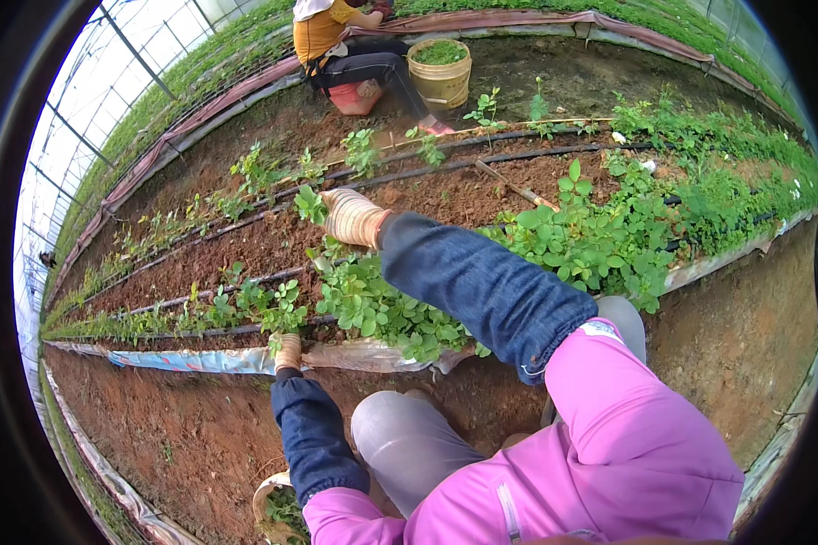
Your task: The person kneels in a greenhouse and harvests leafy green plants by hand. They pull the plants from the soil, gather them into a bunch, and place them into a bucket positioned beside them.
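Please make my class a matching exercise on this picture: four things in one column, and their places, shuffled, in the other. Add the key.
Things
1. Yellow round plastic bucket
2. Slim brown stick-like tool
3. Right hand in a striped cream glove
4. Left hand in a tan glove

Places
A. Farther into the planting bed, at a leafy green sprig
B. At the bed's plastic-lined near edge
C. Beside the seated co-worker in an orange top
D. Lying on reddish-brown soil

Right pairs: 1-C, 2-D, 3-A, 4-B

Greenhouse [82, 82]: metal frame [136, 52] w/ translucent cover [50, 145], long soil bed [227, 254], blk hoses [391, 179].
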Available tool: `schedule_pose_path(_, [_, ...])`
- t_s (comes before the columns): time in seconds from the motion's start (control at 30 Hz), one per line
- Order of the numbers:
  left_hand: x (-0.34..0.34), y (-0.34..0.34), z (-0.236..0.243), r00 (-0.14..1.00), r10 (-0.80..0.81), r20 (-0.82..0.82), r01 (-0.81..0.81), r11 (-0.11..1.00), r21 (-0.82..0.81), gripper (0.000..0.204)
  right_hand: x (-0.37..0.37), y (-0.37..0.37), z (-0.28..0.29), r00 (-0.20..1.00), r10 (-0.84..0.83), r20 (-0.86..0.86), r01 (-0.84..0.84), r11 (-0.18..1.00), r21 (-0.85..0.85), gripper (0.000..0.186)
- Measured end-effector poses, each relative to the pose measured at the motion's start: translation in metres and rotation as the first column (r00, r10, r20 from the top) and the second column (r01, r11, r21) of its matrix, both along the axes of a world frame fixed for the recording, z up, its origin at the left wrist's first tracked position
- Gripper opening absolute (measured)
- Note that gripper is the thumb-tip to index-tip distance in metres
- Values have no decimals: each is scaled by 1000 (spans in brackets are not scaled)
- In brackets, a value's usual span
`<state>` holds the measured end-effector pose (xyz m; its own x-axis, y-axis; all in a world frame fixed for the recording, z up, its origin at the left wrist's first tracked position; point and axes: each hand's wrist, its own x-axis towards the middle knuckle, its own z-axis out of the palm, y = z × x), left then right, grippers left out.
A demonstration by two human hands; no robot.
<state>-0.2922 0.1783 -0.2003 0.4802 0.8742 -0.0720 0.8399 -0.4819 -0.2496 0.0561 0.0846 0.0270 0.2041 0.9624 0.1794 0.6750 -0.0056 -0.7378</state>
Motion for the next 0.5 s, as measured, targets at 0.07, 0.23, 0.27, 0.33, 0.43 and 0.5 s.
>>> schedule_pose_path(0.07, [-15, -7, 8, 642, 398, 655, -251, 917, -311, 27, 13, -13, 12, 999, -34, 33, 36, 998, -48, 43])
schedule_pose_path(0.23, [-68, -5, 48, 880, 161, 446, -146, 987, -68, 35, 28, -40, 26, 990, -74, 123, 76, 997, -16, 40])
schedule_pose_path(0.27, [-57, -13, 62, 546, 413, 729, -267, 910, -316, 38, 32, -54, 32, 986, -83, 143, 94, 993, -72, 39])
schedule_pose_path(0.33, [-21, -33, 109, -376, 692, 616, -93, 634, -768, 46, 43, -81, 35, 989, -81, 126, 92, 992, -88, 36])
schedule_pose_path(0.43, [52, -88, 198, -400, 624, 672, 35, 743, -669, 44, 67, -97, 23, 986, -150, 78, 156, 984, -81, 39])
schedule_pose_path(0.5, [104, -136, 255, -378, 616, 691, 117, 772, -624, 37, 87, -96, 1, 983, -173, -59, 175, 985, 14, 35])
